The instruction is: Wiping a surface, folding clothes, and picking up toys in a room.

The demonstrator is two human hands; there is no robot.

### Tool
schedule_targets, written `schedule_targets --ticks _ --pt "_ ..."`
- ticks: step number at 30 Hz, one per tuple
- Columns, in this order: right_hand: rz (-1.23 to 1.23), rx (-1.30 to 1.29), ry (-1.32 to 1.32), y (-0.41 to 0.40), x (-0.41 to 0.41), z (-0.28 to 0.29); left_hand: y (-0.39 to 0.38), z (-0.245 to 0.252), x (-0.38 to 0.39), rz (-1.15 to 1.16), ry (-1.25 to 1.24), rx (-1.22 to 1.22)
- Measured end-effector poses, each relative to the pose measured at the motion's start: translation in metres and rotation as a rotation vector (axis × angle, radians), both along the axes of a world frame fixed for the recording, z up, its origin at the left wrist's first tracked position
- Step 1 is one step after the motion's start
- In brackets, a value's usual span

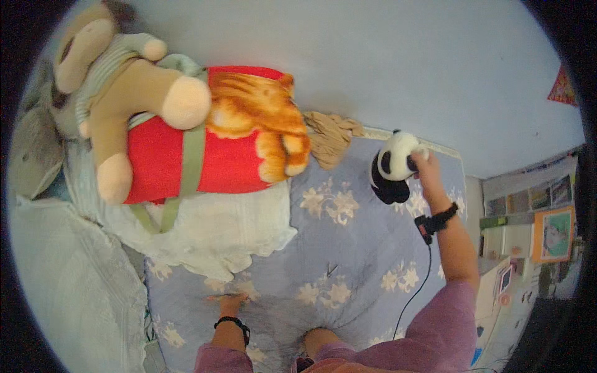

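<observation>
My right hand (425,168) grips a black-and-white panda plush toy (399,156) by its side, near the far right edge of the bed. Beneath my left hand (228,297) lies the blue-grey floral bedsheet (354,252); this hand looks flat and holds nothing visible. To the upper left, a red blanket with an orange cat pattern (228,163) is bound by a green strap (192,161). A large brown plush toy (140,88) in striped clothing leans over the blanket. A crumpled tan cloth (329,137) touches the wall side of the bed.
A pale ruffled cloth (233,224) lies under the blanket, and a grey plush toy (37,149) is at the far left. A pale blue wall (396,60) borders the bed. Shelves (506,233) stand at the right. A black cable (415,293) runs from my right wrist strap.
</observation>
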State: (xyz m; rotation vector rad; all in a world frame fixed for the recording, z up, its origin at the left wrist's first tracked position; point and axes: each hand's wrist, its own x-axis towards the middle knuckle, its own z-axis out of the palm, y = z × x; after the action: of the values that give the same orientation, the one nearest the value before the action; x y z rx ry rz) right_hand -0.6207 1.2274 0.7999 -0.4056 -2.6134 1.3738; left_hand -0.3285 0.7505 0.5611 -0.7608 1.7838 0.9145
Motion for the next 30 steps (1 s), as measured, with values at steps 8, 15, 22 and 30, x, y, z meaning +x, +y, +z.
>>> schedule_targets --ticks 8,15,22,30 --pt "0.462 -0.146 0.308 -0.185 -0.062 0.211 -0.025 -0.074 0.036 -0.366 -0.082 -0.207" --pt "0.753 -0.423 -0.052 -0.309 -0.16 0.189 -0.018 -0.053 0.039 -0.332 0.017 -0.181" --pt "0.957 -0.197 0.457 -0.304 -0.176 0.098 -0.017 -0.033 0.012 -0.355 0.163 -0.122" --pt "0.315 0.313 0.154 -0.159 0.022 -0.069 -0.014 -0.044 0.004 -0.033 -0.102 -0.217"
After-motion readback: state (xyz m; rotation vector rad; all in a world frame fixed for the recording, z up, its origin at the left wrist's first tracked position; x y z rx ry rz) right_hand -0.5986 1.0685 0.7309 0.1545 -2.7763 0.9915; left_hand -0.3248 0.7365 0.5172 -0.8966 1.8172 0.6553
